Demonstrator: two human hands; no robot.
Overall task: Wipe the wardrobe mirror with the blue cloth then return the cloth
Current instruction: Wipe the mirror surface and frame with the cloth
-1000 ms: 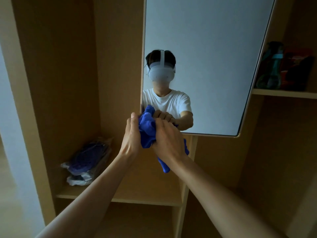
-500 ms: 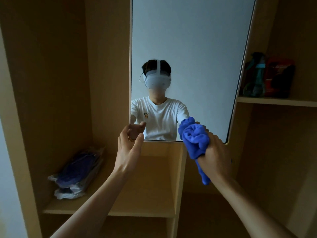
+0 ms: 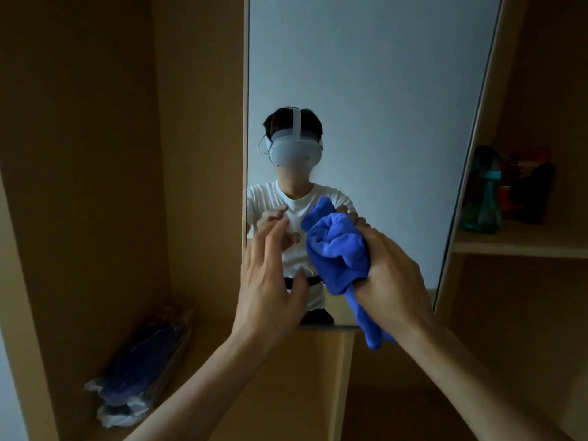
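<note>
While the head view looks into an open wooden wardrobe (image 3: 95,154), the right hand (image 3: 391,281) grips the blue cloth (image 3: 337,249), fingers curled round it so that it bunches into a wad above the fist and a loose tail hangs down past the lower edge of the mirror (image 3: 381,90). The wad sits in front of the mirror's lower part, near its bottom edge; whether it touches the glass cannot be told. The left hand (image 3: 267,288) is raised just beside the cloth, to its left, fingers straight and slightly spread, holding nothing, in front of the mirror's lower left corner. The glass reflects a person in a white T-shirt wearing a white headset, with both hands and the cloth mirrored. On the lower left shelf (image 3: 222,361), against the side wall, lies a plastic-wrapped package (image 3: 140,377) with dark blue contents. On the right shelf (image 3: 521,246), just beside the mirror's right edge, stands a teal bottle (image 3: 483,192), with red and dark items (image 3: 528,189) next to it, too dim to identify.
</note>
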